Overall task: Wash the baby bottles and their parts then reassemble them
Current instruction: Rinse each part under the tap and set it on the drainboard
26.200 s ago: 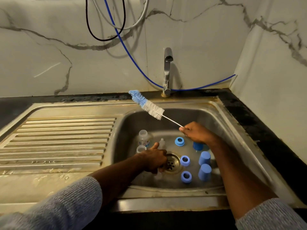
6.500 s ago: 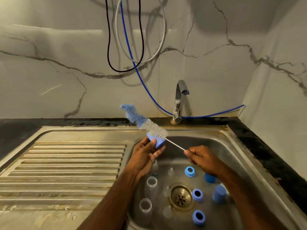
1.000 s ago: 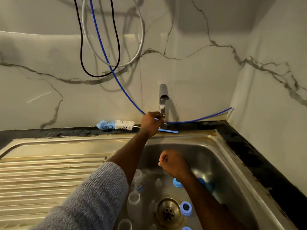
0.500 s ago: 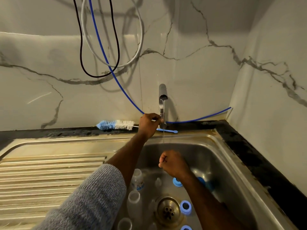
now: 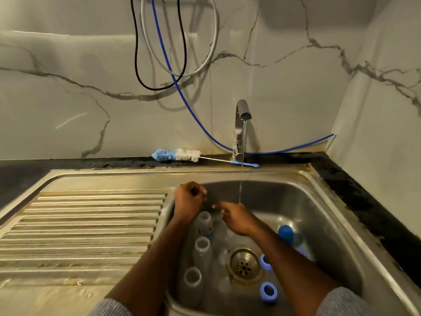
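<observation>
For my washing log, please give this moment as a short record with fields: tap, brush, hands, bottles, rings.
tap: tap running, thin stream into sink
brush: brush lying on counter behind sink, untouched
left hand: left hand over the basin, fingers curled, holding nothing visible
right hand: right hand under the stream, holding nothing visible
bottles: three bottles open, in sink at left
rings: blue rings near drain

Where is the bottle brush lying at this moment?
In the head view, the bottle brush lies on the dark counter behind the sink, along the wall, bristles left and handle reaching the tap's base.
</observation>
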